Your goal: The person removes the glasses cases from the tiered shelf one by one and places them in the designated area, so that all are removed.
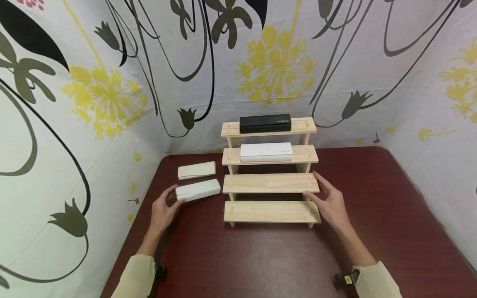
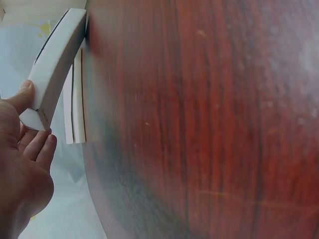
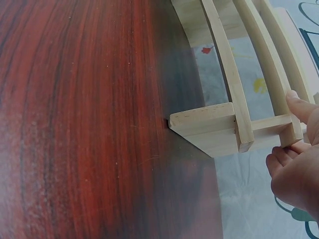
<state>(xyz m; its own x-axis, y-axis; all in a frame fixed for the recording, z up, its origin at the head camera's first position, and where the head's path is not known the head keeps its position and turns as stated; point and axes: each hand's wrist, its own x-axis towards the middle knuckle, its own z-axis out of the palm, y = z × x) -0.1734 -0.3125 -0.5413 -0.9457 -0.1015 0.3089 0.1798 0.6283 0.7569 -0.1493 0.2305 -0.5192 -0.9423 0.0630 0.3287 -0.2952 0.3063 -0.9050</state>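
My left hand (image 1: 164, 209) pinches the left end of a long white case (image 1: 198, 190), shaped like a glasses case, thumb on its near side and fingers behind. In the left wrist view, the case (image 2: 55, 59) is tilted, its far end close to the tabletop. My right hand (image 1: 331, 203) grips the right end of the third shelf from the top on a four-step wooden stand (image 1: 271, 183). From the right wrist view, thumb and fingers (image 3: 281, 157) close round that shelf's end. A black case (image 1: 265, 123) lies on the top step and a white case (image 1: 266, 152) on the second.
A cream case (image 1: 196, 170) lies on the table behind the held one, left of the stand. The dark red wooden table (image 1: 268, 256) meets patterned cloth walls (image 1: 208, 82) at the back and both sides.
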